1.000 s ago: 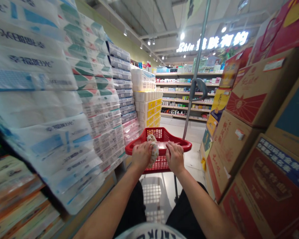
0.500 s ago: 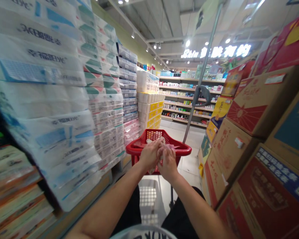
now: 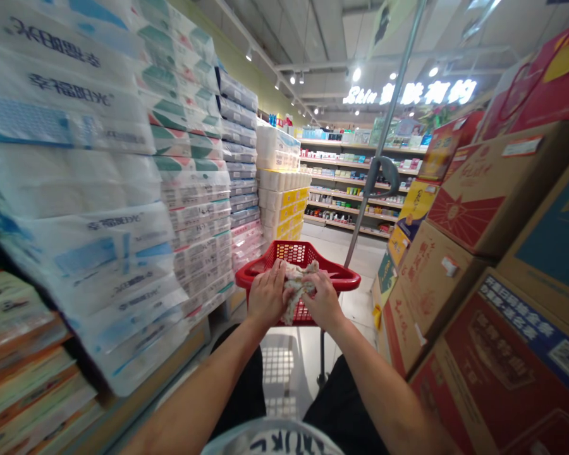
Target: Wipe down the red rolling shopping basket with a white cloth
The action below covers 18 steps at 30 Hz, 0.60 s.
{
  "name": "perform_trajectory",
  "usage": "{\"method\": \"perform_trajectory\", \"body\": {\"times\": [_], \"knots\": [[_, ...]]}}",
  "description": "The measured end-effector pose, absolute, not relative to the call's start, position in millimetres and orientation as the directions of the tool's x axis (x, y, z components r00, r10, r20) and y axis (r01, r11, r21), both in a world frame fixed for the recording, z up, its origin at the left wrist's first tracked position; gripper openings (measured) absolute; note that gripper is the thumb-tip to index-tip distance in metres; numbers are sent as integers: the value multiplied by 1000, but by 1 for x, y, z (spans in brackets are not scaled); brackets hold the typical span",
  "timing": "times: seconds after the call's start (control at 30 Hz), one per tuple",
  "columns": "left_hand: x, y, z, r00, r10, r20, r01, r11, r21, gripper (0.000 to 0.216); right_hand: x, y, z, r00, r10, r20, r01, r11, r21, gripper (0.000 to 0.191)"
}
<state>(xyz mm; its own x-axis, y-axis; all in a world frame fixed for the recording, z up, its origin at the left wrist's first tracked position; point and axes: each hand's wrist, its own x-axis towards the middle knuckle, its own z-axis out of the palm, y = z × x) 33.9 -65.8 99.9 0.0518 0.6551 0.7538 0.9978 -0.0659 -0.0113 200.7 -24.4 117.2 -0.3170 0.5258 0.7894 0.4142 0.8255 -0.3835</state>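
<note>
A crumpled, pale patterned cloth [image 3: 294, 287] is bunched between my two hands at the near rim of a red plastic basket cart [image 3: 251, 276]. My left hand [image 3: 267, 296] lies on the cloth's left side, fingers pointing forward and the thumb against the fabric. My right hand [image 3: 323, 299] grips the cloth's right side with bent fingers. Part of the cloth hangs over the near side of the basket. Something pinkish shows in the basket behind my right hand, too covered to name.
Tall stacks of wrapped tissue packs [image 3: 85, 189] line the left. Cardboard boxes [image 3: 459, 202] are piled on the right. A grey metal pole [image 3: 366, 208] rises behind the cart. Stocked shelves [image 3: 351, 180] stand at the back. A clear rim with dark lettering [image 3: 275, 436] is below me.
My hands have moved apart from being pressed together, and the left hand has shifted left. More of the cloth now shows between them. The view has shifted slightly.
</note>
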Motion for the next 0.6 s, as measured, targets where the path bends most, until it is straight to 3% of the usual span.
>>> {"method": "perform_trajectory", "body": {"times": [0.27,0.47,0.6], "knots": [[32,-64,112,-9,714,700,999,-29,43,46,215,-19,114,-200,543,815,496,774,-394,33],[35,-64,116,-20,722,691,1000,5,24,44,224,-3,121,28,673,739,359,683,-636,28],[34,-64,113,-21,713,700,1000,14,16,43,228,0,121,2,636,772,434,694,-574,26]]}}
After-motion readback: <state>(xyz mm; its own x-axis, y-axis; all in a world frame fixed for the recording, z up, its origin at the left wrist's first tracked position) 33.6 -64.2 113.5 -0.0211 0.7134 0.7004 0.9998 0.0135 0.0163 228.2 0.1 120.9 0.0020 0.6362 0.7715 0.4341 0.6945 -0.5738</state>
